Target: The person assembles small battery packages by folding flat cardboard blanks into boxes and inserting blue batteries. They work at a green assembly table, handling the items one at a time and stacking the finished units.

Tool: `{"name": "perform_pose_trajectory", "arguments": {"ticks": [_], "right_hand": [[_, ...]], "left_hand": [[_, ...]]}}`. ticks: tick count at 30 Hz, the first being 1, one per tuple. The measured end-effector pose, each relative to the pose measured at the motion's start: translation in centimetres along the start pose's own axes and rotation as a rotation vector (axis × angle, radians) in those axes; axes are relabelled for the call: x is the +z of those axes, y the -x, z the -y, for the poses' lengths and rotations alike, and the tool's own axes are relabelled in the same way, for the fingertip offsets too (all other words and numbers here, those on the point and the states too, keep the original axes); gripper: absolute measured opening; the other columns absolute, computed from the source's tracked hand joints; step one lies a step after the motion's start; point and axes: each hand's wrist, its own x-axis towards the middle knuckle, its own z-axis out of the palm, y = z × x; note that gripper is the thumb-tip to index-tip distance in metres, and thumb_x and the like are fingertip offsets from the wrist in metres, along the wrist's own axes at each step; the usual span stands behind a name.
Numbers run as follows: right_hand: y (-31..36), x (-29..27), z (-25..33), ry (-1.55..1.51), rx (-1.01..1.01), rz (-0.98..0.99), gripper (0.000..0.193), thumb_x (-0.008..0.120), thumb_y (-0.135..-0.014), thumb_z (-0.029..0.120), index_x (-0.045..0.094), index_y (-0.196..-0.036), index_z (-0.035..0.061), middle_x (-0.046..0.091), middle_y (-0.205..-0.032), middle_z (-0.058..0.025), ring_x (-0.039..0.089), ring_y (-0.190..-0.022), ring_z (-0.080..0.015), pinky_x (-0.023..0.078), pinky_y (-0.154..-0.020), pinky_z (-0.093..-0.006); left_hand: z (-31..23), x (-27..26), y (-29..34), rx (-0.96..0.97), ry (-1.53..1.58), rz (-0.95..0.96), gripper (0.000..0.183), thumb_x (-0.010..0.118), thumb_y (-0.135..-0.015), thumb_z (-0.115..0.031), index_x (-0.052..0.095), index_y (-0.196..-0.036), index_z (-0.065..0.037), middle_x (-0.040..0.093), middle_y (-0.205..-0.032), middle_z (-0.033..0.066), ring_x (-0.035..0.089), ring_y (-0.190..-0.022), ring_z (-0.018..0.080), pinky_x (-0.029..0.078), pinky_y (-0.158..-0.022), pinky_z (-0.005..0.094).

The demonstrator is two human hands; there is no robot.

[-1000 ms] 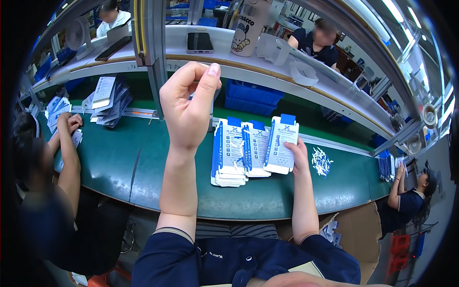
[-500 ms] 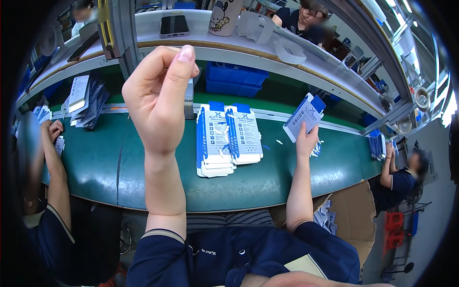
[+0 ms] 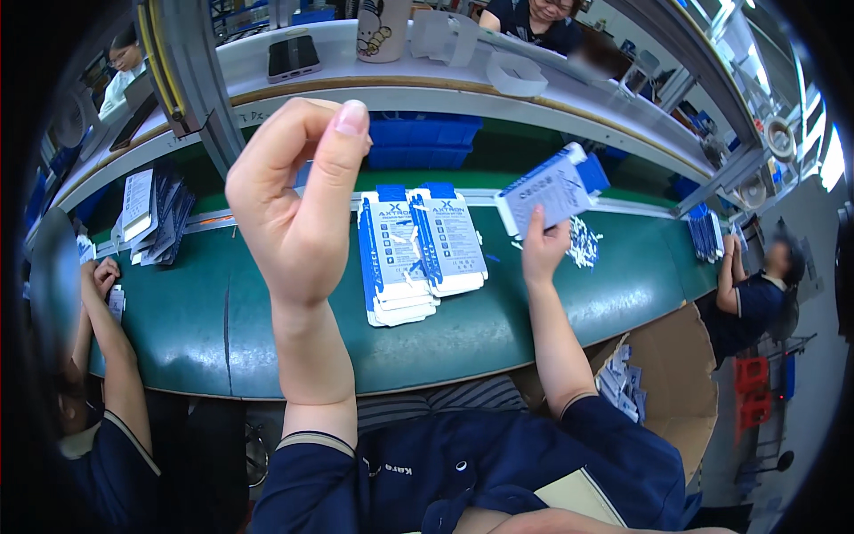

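My left hand (image 3: 307,196) is raised high and close in front of me, its fingers curled and the thumb pressed against the forefinger. The fingertips are partly hidden, so whatever they may hold cannot be made out. My right hand (image 3: 544,245) grips a flat, unfolded carton (image 3: 553,191), white and blue with grey print, tilted above the table. Between the hands lie two side-by-side stacks of flat cartons (image 3: 456,245), with small white and blue paper scraps on top. Behind my right hand, a pile of scraps (image 3: 583,245) lies on the green table (image 3: 463,343).
Flat cartons are heaped (image 3: 160,218) at the left, near a co-worker's hands (image 3: 105,274). A cardboard box (image 3: 680,374) with cartons inside stands at my right. Blue bins (image 3: 422,141) sit beneath a shelf holding a phone (image 3: 294,59) and a cup. Another co-worker sits far right.
My right hand has shifted slightly left and turned the carton to a flatter slant, uncovering more of the scrap pile. The left hand keeps its closed pose. The whole view has shifted slightly.
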Motion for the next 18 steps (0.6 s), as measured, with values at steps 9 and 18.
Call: {"name": "perform_pose_trajectory", "arguments": {"ticks": [9,18], "right_hand": [[3.7,0.7,1.6,0.173,0.003,0.103,0.04,0.057,-0.09,0.006,0.04,-0.123,-0.0084,0.065,-0.104,-0.0211,0.067,-0.093,-0.0268,0.052,-0.081,-0.0362],[3.8,-1.0,0.3,0.222,0.06,0.207,0.041,0.059,-0.089,0.008,0.042,-0.122,-0.0077,0.068,-0.098,-0.0231,0.069,-0.089,-0.0308,0.054,-0.076,-0.0383]], "left_hand": [[-0.4,0.3,0.1,0.076,0.098,-0.068,0.017,0.054,-0.093,-0.003,0.058,-0.079,0.005,0.06,-0.076,0.0063,0.053,-0.072,0.0096,0.04,-0.067,0.0212],[-0.1,0.6,0.1,0.073,0.075,-0.038,0.018,0.053,-0.093,-0.003,0.057,-0.078,0.005,0.059,-0.077,0.0083,0.054,-0.073,0.0118,0.041,-0.069,0.0225]]}}
